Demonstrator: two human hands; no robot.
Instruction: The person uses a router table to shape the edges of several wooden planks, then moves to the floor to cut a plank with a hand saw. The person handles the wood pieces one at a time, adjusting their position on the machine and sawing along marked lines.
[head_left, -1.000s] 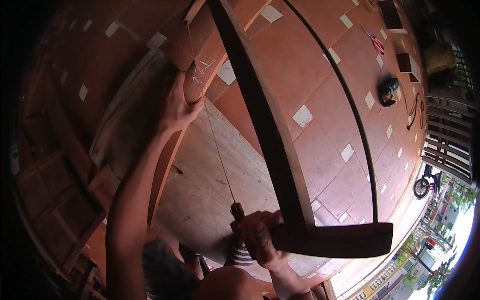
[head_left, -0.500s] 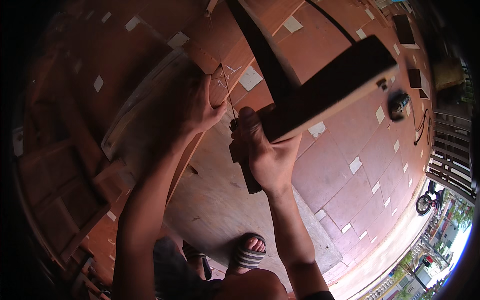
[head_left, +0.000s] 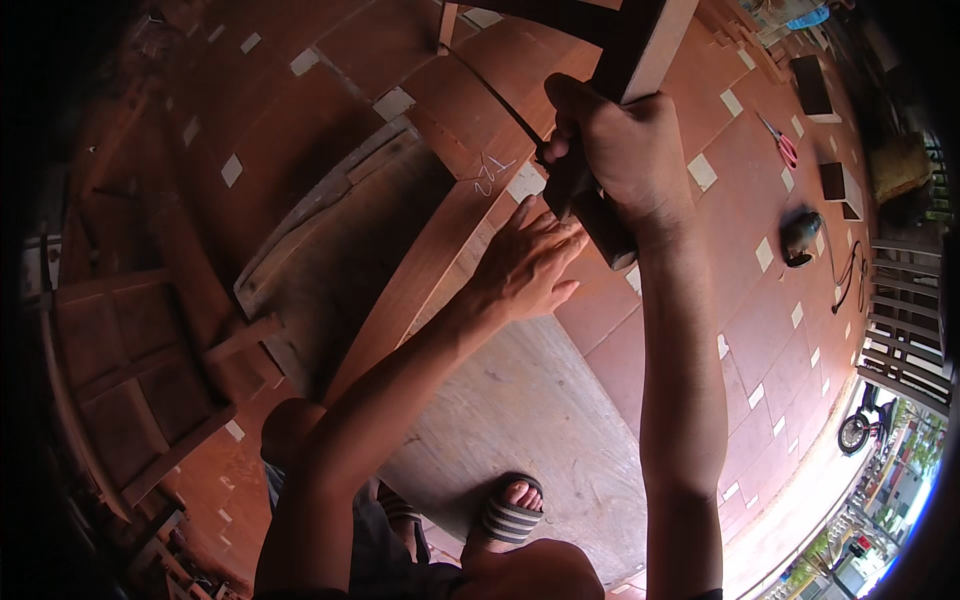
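Note:
My right hand (head_left: 640, 150) is wrapped round one end of a wooden frame saw (head_left: 655, 55), raised up and to the right. The saw's thin blade (head_left: 497, 92) slants away to the far left, apart from the wood. My left hand (head_left: 528, 262) is open, fingers stretched, just below the saw's near end; whether the fingertips touch it I cannot tell. Beneath and left of that hand lies a long reddish plank (head_left: 415, 272), with white chalk marks at its far end. The plank rests over a worn grey board (head_left: 500, 420).
A panelled wooden frame (head_left: 125, 350) stands at the left. On the tiled floor at the right are red-handled pliers or scissors (head_left: 785, 152), a corded power tool (head_left: 800, 236) and wooden blocks (head_left: 832, 185). My sandalled foot (head_left: 512, 512) is on the grey board. A motorbike (head_left: 856, 430) is outside.
The frame saw has lifted off the plank and swung up and right with my right hand. My left hand has let go of the plank and moved right, fingers opened out.

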